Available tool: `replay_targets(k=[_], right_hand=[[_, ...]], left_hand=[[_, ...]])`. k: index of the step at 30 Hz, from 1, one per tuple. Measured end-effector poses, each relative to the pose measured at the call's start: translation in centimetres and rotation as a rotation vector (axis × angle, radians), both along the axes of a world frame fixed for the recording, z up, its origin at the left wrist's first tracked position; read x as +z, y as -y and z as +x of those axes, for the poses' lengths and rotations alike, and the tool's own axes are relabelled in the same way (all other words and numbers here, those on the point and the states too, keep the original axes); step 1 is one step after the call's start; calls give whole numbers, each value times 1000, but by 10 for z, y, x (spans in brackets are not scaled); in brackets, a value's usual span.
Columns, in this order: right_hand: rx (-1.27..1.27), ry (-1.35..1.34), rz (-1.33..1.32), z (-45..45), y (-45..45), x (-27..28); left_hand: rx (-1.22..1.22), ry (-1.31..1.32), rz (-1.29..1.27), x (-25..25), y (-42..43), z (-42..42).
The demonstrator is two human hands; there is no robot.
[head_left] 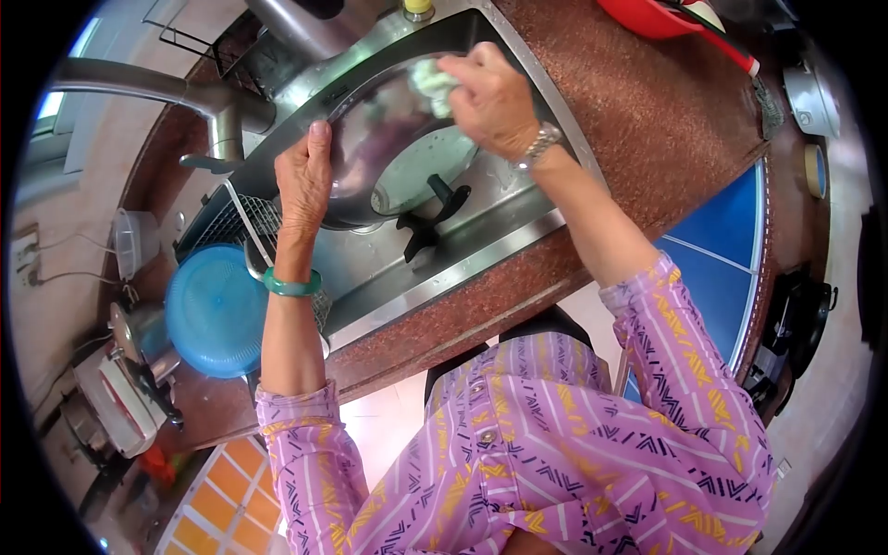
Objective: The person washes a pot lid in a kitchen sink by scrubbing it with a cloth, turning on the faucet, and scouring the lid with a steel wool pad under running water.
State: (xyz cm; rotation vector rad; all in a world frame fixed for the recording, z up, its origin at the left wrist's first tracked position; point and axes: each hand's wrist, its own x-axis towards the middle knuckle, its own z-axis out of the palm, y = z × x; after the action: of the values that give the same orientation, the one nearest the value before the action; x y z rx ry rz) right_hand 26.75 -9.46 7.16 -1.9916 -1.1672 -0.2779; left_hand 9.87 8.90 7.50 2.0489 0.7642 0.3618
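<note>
My left hand [305, 176] grips the left rim of a large shiny steel pot lid [361, 148] tilted over the sink, its thumb resting on the edge. The lid has a clear glass middle, and a black handle [435, 213] juts out below it. My right hand [495, 102] is closed around a crumpled pale green-white cloth [433, 85], pressed on the lid's upper right part. That hand and cloth are slightly blurred. A watch circles the right wrist, and a green bangle the left.
The steel sink [370, 277] surrounds the lid. A faucet [222, 120] reaches in from the left. Near my left forearm are a wire rack [231, 222] and a blue plastic basin [217, 310]. A red pan [647, 17] stands on the brown counter [638, 120], right.
</note>
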Motion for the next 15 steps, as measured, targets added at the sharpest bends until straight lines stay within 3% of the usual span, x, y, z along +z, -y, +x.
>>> replay_targets(k=[4,7,9,10,12,15], right_hand=[[184,143,92,-33,-31,19],[182,143,-109,-35,-34,20],[181,170,77,-11,-22,19],[142,146,172,-1,-16,12],[-68,-75,82,13,-8,-6],[-256,-177,37,36,-1,-54]], left_hand=[[36,33,-50,12,21,10],[74,49,-59,6,21,8],[94,76,-103,6,23,4],[99,79,-101,6,24,3],[136,61,-78,7,23,1],[189,69,-102,-9,9,-9]])
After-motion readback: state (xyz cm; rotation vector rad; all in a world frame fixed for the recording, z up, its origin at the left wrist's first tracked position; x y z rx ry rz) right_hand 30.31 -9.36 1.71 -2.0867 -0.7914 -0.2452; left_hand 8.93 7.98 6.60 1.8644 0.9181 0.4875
